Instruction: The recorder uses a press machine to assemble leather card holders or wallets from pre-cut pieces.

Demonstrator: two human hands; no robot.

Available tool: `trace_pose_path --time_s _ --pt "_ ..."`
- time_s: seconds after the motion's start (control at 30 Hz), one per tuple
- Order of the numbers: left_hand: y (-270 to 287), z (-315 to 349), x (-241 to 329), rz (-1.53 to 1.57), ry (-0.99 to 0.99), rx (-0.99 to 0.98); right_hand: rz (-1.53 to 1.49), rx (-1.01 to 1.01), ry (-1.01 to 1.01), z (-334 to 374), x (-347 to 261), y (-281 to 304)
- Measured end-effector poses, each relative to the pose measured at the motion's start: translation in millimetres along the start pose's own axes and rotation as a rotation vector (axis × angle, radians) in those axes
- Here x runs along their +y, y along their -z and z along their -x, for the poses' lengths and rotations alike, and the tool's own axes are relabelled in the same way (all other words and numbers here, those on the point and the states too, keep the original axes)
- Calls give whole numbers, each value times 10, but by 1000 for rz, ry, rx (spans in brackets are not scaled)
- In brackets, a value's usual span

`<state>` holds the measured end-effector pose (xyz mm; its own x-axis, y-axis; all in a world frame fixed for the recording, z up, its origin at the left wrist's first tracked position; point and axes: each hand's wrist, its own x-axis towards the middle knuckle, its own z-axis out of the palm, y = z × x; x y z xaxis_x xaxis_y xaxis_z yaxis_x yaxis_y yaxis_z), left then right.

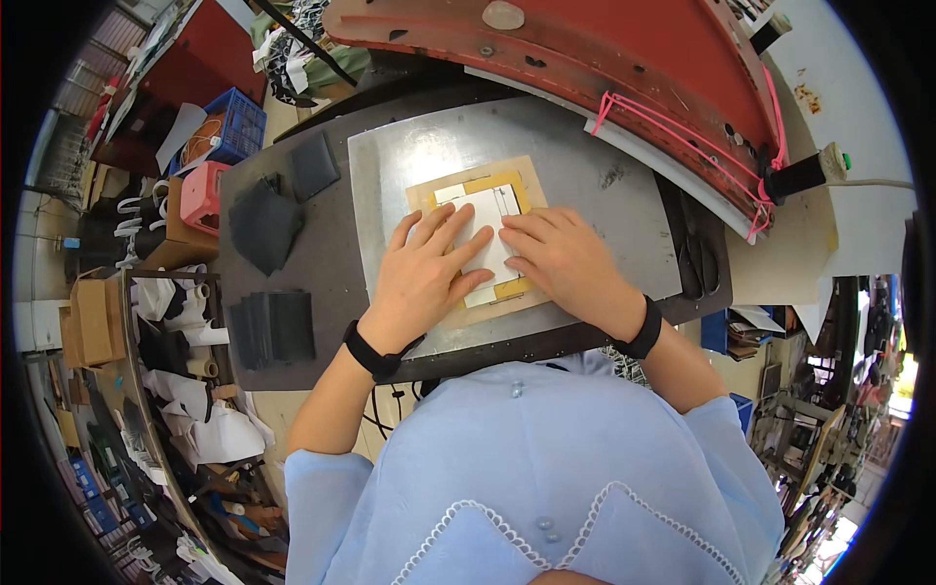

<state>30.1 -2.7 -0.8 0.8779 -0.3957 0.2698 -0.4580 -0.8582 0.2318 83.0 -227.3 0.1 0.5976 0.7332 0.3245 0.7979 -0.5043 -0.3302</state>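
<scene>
A white rectangular sheet (481,226) lies on a yellow frame-like piece (511,290), which rests on a tan board (532,181). My left hand (421,265) lies over the sheet's left side with its fingers spread and their tips on the white surface. My right hand (567,261) touches the right edge of the sheet, fingers stretched out and thumb toward the left hand. Neither hand grips anything. The hands hide the sheet's left and right edges in part. Under the board is a shiny metal plate (390,171) on a dark table.
Dark flat pieces lie at the table's left: a square piece (314,166), a loose pile (263,224) and an overlapping stack (271,330). A red machine head (624,49) with pink cord overhangs the far right. A blue crate (239,125) and pink stool (202,198) stand left.
</scene>
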Motion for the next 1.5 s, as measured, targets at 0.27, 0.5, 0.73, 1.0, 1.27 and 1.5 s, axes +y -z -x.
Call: trace_pose_path --time_s 0.27,0.5,0.73,1.0,1.27,1.5 --pt "13 -10 13 4 1 8 153 88 66 73 -32 -102" --pt "146 108 -128 239 176 160 163 83 37 -28 -103 -43" --pt "417 763 -136 350 500 385 300 748 -317 227 138 1018" --pt "349 978 154 509 540 396 -408 1066 -667 1105 1611 1731" --pt "416 1028 434 636 364 231 -472 977 -651 1046 1631 1636" --pt "435 874 672 711 197 129 -287 882 -733 1129 948 1491"
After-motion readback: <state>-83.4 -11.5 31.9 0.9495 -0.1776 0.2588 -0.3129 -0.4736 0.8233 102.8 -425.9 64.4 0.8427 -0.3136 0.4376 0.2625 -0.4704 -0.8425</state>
